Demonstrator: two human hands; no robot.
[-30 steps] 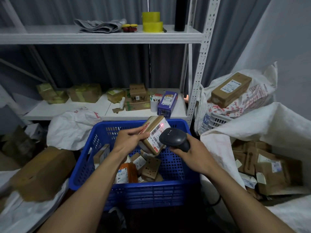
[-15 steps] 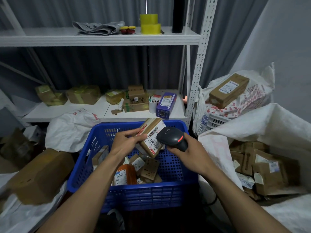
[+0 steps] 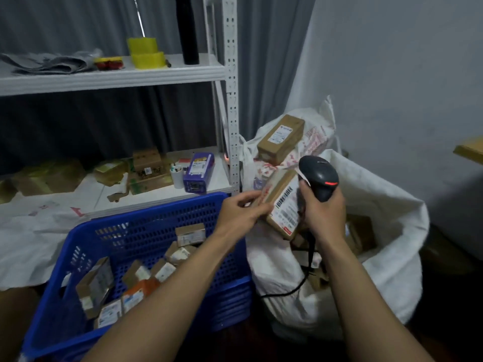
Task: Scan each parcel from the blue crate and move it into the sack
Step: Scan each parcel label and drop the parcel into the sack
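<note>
My left hand (image 3: 241, 211) holds a brown cardboard parcel (image 3: 283, 205) with a white barcode label, above the near left rim of the open white sack (image 3: 386, 228). My right hand (image 3: 324, 212) grips a black corded scanner (image 3: 320, 177), its head raised just right of the parcel. The blue crate (image 3: 146, 226) sits lower left with several small labelled parcels (image 3: 141, 280) inside. More brown parcels lie inside the sack, partly hidden by my right arm.
A white metal shelf rack (image 3: 232, 100) stands behind the crate with boxes, a purple box (image 3: 198, 172) and yellow tape rolls (image 3: 146, 52). A second white bag (image 3: 313, 137) behind the sack carries a long brown box (image 3: 281, 138). Grey wall at right.
Both hands have swung right with the parcel and scanner, from above the crate to above the sack's rim. The view has turned right too.
</note>
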